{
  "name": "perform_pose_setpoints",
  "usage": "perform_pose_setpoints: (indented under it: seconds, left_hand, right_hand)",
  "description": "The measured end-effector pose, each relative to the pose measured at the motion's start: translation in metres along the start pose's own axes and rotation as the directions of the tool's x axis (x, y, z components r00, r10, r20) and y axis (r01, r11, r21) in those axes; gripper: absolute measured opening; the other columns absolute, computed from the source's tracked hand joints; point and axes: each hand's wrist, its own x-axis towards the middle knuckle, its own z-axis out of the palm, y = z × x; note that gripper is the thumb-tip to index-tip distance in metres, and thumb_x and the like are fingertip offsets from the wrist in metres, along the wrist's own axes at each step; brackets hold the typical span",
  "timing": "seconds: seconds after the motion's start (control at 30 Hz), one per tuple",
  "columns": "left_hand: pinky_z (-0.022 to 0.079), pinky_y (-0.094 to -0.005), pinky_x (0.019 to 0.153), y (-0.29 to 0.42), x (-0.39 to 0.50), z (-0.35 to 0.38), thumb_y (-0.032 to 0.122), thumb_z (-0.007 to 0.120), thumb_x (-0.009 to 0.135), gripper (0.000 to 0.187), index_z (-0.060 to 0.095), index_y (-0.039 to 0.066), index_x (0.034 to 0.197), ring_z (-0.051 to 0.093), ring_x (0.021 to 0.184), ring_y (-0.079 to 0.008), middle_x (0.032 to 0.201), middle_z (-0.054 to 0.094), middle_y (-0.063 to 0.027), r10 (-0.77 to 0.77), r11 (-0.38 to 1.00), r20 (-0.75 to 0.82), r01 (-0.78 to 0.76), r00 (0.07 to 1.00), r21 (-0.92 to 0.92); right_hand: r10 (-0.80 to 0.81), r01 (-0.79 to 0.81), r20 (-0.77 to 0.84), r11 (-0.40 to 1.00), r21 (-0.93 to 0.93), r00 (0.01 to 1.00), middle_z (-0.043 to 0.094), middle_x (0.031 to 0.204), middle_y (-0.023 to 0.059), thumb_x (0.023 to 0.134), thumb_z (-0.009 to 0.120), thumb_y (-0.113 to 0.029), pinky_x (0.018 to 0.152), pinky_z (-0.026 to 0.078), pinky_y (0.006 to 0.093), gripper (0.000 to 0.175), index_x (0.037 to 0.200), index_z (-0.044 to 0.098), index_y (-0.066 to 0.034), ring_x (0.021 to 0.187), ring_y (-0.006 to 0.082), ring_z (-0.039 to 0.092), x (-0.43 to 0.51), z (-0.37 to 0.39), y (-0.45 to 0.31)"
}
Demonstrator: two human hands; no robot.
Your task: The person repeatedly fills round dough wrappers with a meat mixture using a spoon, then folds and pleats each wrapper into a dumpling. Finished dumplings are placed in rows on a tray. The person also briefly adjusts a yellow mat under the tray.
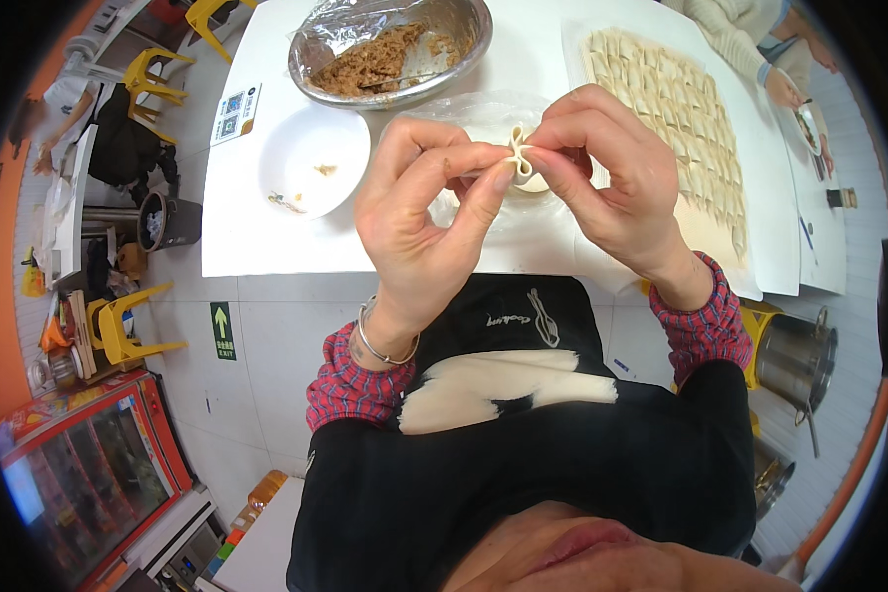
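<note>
A small folded dough wrapper (520, 164) is pinched between my left hand (436, 192) and my right hand (613, 174), its edges pressed together in the middle with open loops above and below. Behind my hands lies clear plastic film, and something pale and round beneath the wrapper is partly hidden. At the back left, a steel bowl (481, 46) holds brown minced filling under plastic film. In front of it stands a white bowl (277, 159) with bits of filling. Rows of folded dumplings (670, 111) cover a lined tray at the right. Sheets of dough (481, 385) rest against my black apron.
The white table's front edge (303, 275) runs before me. A printed card (235, 115) lies at its left. Another person's hand (784, 90) is near a bowl at the far right. Yellow stools and a bin (169, 222) stand left; a steel pot (795, 355) stands right.
</note>
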Motion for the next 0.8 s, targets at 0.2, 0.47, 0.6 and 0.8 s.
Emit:
perform_pose_setpoints:
  seconds: [0.2,0.47,0.6,0.8]
  left_hand:
    - [0.050,-0.0211,0.058,0.002,0.000,-0.003,-0.002,0.081,0.083,0.017,0.075,-0.002,0.099,0.059,0.071,-0.0099,0.089,0.060,-0.0055,0.031,0.995,0.022,-0.033,0.999,0.092]
    - [0.051,-0.0244,0.060,0.001,0.011,-0.008,0.002,0.081,0.082,0.020,0.074,0.000,0.101,0.059,0.070,-0.0114,0.086,0.060,-0.0057,-0.018,0.999,0.159,0.011,0.987,0.046]
    - [0.051,-0.0247,0.061,-0.003,0.008,-0.010,0.000,0.081,0.082,0.020,0.073,0.000,0.100,0.060,0.071,-0.0119,0.088,0.061,-0.0062,-0.031,0.997,0.169,0.019,0.985,0.072]
    - [0.054,-0.0253,0.070,0.007,0.008,-0.008,-0.007,0.079,0.081,0.017,0.074,-0.003,0.096,0.065,0.081,-0.0145,0.105,0.065,-0.0130,-0.053,0.975,0.148,0.019,0.988,0.219]
  right_hand:
    - [-0.025,0.019,0.075,0.997,0.081,0.997,0.067,0.093,0.0077,0.084,0.079,-0.001,0.057,0.044,0.0238,0.020,0.102,0.072,0.0009,0.073,0.0117,0.059,0.001,-0.003,0.000]
    - [-0.077,0.062,0.107,0.988,0.138,0.991,0.069,0.099,0.0089,0.080,0.082,-0.002,0.059,0.046,0.0232,0.024,0.103,0.075,-0.0005,0.078,0.0125,0.062,0.003,-0.010,0.006]
    - [-0.009,-0.004,0.094,0.991,0.137,0.995,0.070,0.100,0.0081,0.081,0.079,0.002,0.061,0.049,0.0233,0.021,0.102,0.076,-0.0013,0.078,0.0127,0.064,0.001,-0.009,0.009]
    - [0.017,-0.018,0.094,1.000,0.007,0.995,0.071,0.095,0.0088,0.081,0.080,0.001,0.063,0.055,0.0259,0.018,0.098,0.077,-0.0013,0.078,0.0147,0.069,0.001,-0.014,0.008]
